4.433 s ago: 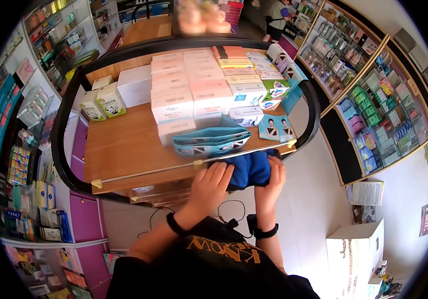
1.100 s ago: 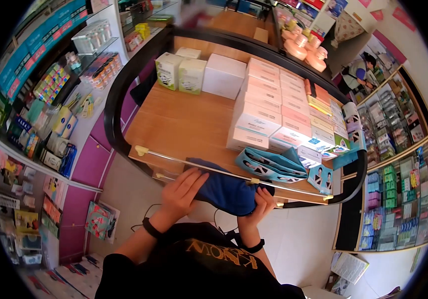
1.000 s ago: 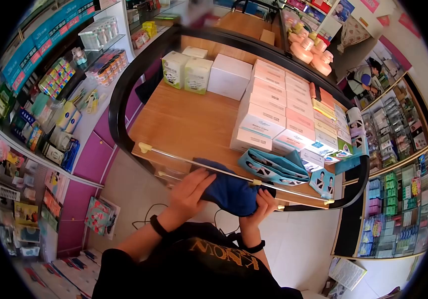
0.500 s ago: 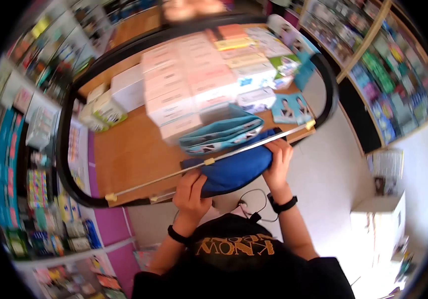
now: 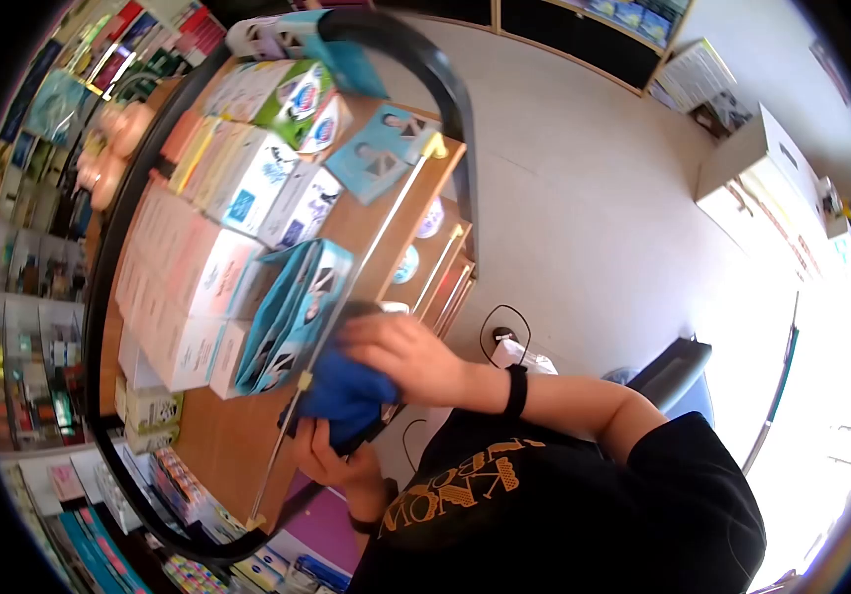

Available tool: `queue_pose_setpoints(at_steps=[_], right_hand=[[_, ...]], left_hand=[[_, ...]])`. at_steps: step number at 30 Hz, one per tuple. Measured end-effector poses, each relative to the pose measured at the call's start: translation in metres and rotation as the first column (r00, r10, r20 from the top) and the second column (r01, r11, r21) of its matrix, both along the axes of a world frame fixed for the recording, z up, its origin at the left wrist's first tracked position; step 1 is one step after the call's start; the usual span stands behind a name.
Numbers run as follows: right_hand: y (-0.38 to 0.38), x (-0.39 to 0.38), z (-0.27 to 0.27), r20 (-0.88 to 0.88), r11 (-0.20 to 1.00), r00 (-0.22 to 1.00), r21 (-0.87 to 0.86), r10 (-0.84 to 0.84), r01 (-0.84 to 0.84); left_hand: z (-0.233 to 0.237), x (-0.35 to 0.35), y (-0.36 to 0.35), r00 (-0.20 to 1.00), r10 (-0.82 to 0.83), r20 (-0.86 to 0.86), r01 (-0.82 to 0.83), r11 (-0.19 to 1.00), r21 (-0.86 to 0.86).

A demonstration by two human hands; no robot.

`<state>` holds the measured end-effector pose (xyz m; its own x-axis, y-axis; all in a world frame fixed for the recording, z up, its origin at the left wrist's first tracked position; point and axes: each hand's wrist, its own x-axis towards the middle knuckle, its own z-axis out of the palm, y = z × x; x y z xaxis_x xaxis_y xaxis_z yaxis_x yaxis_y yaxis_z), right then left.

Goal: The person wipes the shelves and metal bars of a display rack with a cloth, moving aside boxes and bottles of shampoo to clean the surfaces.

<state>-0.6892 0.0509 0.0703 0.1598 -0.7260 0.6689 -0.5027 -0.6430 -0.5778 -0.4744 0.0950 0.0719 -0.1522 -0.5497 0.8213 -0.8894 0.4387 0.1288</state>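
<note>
A blue fabric pouch with dark edging is bunched up at the front rail of the wooden shelf. My right hand lies over its upper side, fingers curled round the fabric and slightly blurred. From below, my left hand grips the lower end, thumb and fingers closed on it. Just past the rail, teal picture-printed bags stand upright against pale pink boxes. The pouch's underside is hidden.
The thin front rail runs along the edge of the shelf, inside a black rounded frame. Teal packets lie near its far corner. A black chair part and a cable are at the right.
My view has turned to the right, so the shelf now appears at the left. The pouch, earlier spread wide between both hands, is now bunched, with my hands closer together.
</note>
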Motion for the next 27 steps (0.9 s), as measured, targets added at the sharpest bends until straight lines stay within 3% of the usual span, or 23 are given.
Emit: queue_pose_setpoints(at_steps=[3,7,13,15,20,27], right_hand=[[0.005,0.005,-0.002,0.055,0.999,0.998,0.031,-0.020,0.018],[0.001,-0.007,-0.002,-0.056,0.998,0.996,-0.002,-0.068,0.068],[-0.017,-0.040,0.000,-0.071,0.954,0.952,0.000,-0.299,0.300],[-0.020,-0.048,0.004,-0.048,0.947,0.947,0.041,-0.317,0.319],[-0.020,-0.044,0.003,-0.005,0.924,0.925,0.037,-0.380,0.380],[-0.001,-0.021,0.010,0.028,0.906,0.909,0.102,-0.416,0.412]], left_hand=[[-0.002,0.002,-0.007,0.997,-0.060,-0.041,0.061,0.998,0.011],[-0.001,-0.006,-0.010,0.989,-0.134,-0.068,0.137,0.989,0.047],[-0.006,-0.026,-0.024,0.983,-0.182,0.037,0.182,0.983,0.012],[0.001,-0.040,-0.027,0.970,-0.211,0.116,0.210,0.977,0.024],[0.018,-0.078,-0.048,0.957,-0.286,0.042,0.278,0.951,0.132],[0.031,-0.065,-0.041,0.948,-0.307,0.081,0.285,0.935,0.211]])
